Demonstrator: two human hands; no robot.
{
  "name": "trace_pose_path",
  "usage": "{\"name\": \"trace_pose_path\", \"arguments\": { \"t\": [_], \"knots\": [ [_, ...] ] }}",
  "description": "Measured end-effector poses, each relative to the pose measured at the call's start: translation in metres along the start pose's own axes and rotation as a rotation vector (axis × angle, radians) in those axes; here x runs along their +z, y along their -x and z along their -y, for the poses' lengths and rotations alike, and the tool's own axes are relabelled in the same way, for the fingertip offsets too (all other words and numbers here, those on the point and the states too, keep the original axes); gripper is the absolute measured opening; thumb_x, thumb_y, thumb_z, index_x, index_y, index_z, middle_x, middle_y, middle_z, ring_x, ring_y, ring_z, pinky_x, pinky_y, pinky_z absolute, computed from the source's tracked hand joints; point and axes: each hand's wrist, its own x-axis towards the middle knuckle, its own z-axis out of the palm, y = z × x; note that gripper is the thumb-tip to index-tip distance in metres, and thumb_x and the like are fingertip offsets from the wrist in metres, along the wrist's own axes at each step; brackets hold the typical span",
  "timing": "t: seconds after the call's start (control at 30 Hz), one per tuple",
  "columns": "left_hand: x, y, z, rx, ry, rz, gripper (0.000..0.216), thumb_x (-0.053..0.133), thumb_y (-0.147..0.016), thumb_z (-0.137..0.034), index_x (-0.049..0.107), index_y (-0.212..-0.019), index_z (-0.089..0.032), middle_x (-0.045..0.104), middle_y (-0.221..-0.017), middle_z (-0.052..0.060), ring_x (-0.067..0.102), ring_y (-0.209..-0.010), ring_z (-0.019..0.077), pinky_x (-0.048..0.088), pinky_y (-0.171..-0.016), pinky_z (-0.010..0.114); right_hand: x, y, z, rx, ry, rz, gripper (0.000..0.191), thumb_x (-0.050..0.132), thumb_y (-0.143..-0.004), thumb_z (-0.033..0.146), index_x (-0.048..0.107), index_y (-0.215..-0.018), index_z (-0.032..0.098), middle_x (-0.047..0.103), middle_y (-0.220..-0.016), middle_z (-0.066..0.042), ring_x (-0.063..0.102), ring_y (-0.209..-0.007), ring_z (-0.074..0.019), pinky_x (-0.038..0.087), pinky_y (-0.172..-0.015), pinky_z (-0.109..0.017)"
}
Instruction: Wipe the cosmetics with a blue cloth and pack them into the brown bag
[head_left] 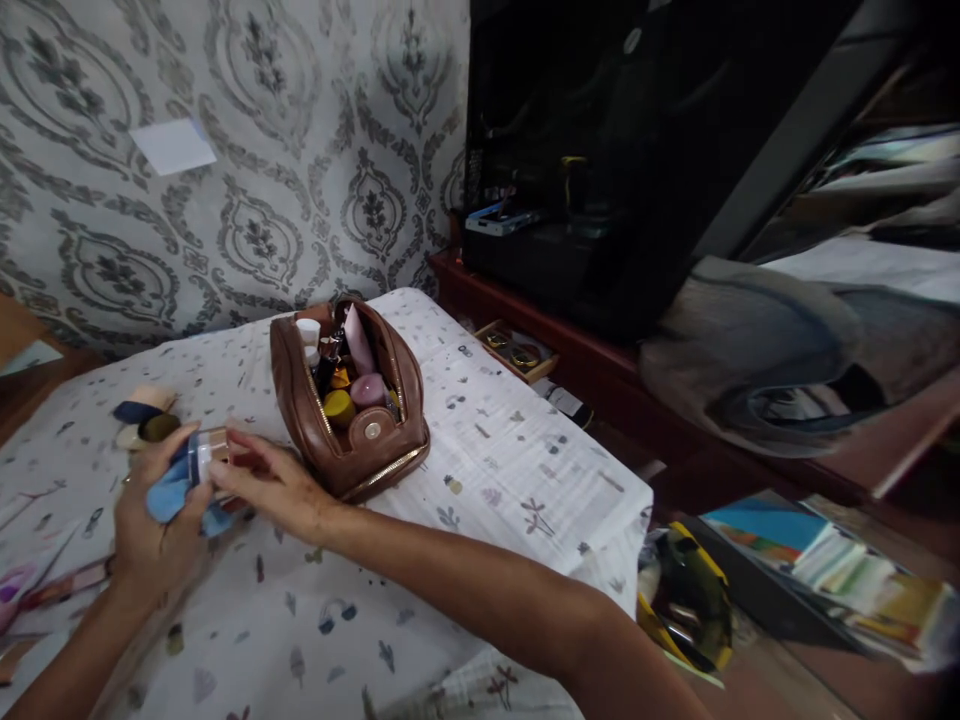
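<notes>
A small jar (206,453) with a dark blue band and a copper-coloured end is held between both hands at the left. My left hand (154,530) is closed around it, with a light blue cloth (169,492) bunched in the palm. The fingers of my right hand (281,490) grip the jar from the other side, partly hiding it. Just beyond my right hand stands a brown makeup bag (300,410), unzipped. Inside are a pink tube (358,342), a pink round container (368,390), a yellow-lidded jar (339,408) and other small items.
Several small containers (146,405) lie beyond my left hand on the patterned white cloth (517,470). Blurred pink items (30,590) are at the left edge. To the right are a dark television (585,150), a small tray (521,350) and a black-and-yellow container (686,595).
</notes>
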Motion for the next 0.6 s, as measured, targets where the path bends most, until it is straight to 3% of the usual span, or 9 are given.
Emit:
{"name": "trace_pose_path", "arguments": {
  "t": [0.17, 0.27, 0.37, 0.43, 0.53, 0.6],
  "knots": [
    [-0.005, 0.003, 0.001, 0.191, -0.089, -0.017, 0.055, 0.067, -0.087, -0.052, 0.06, -0.138, -0.033, 0.063, -0.124, 0.01, 0.06, -0.115, 0.0338, 0.048, -0.108, 0.05, 0.004, 0.016, 0.019, -0.051, 0.352, -0.013, 0.049, 0.07, -0.085, 0.062, 0.067, -0.113, 0.022, 0.065, -0.098, -0.003, 0.064, -0.094, -0.0204, 0.054, -0.09, -0.037],
    [-0.012, 0.01, -0.013, 0.282, -0.144, 0.02, 0.057, 0.064, -0.09, -0.056, 0.059, -0.14, -0.029, 0.062, -0.125, 0.01, 0.064, -0.11, 0.0301, 0.055, -0.097, 0.043, 0.006, 0.037, 0.039, -0.058, 0.457, -0.012, 0.035, 0.068, -0.088, 0.052, 0.066, -0.105, 0.022, 0.064, -0.088, 0.0, 0.062, -0.081, -0.0175, 0.053, -0.077, -0.032],
    [-0.018, 0.015, -0.033, 0.284, -0.11, 0.079, 0.058, 0.048, -0.097, -0.063, 0.056, -0.143, -0.028, 0.062, -0.124, 0.013, 0.065, -0.109, 0.0298, 0.059, -0.091, 0.042, 0.003, 0.062, 0.06, -0.018, 0.475, 0.035, 0.023, 0.064, -0.09, 0.041, 0.064, -0.101, 0.021, 0.062, -0.082, 0.001, 0.059, -0.074, -0.015, 0.051, -0.068, -0.029],
    [-0.02, 0.014, -0.046, 0.273, -0.078, 0.119, 0.056, 0.047, -0.099, -0.059, 0.053, -0.147, -0.031, 0.064, -0.124, 0.012, 0.066, -0.109, 0.0288, 0.06, -0.089, 0.04, -0.004, 0.08, 0.071, 0.025, 0.533, 0.04, 0.021, 0.063, -0.091, 0.044, 0.065, -0.094, 0.023, 0.06, -0.076, 0.0, 0.056, -0.07, -0.0157, 0.052, -0.066, -0.03],
    [-0.019, -0.002, -0.065, 0.246, -0.022, 0.12, 0.049, 0.05, -0.101, -0.044, 0.049, -0.149, -0.032, 0.067, -0.121, 0.01, 0.065, -0.11, 0.0274, 0.06, -0.088, 0.039, -0.025, 0.106, 0.087, 0.016, 0.511, 0.047, 0.013, 0.069, -0.086, 0.039, 0.071, -0.097, 0.034, 0.066, -0.086, -0.004, 0.063, -0.082, -0.0246, 0.058, -0.071, -0.039],
    [-0.013, -0.021, -0.075, 0.254, -0.014, 0.105, 0.05, 0.053, -0.1, -0.029, 0.048, -0.15, -0.031, 0.067, -0.123, 0.009, 0.065, -0.115, 0.0265, 0.058, -0.094, 0.041, -0.047, 0.12, 0.102, 0.018, 0.469, 0.022, 0.02, 0.075, -0.081, 0.035, 0.073, -0.1, 0.042, 0.068, -0.087, -0.006, 0.066, -0.088, -0.0305, 0.061, -0.071, -0.043]
  ]
}}
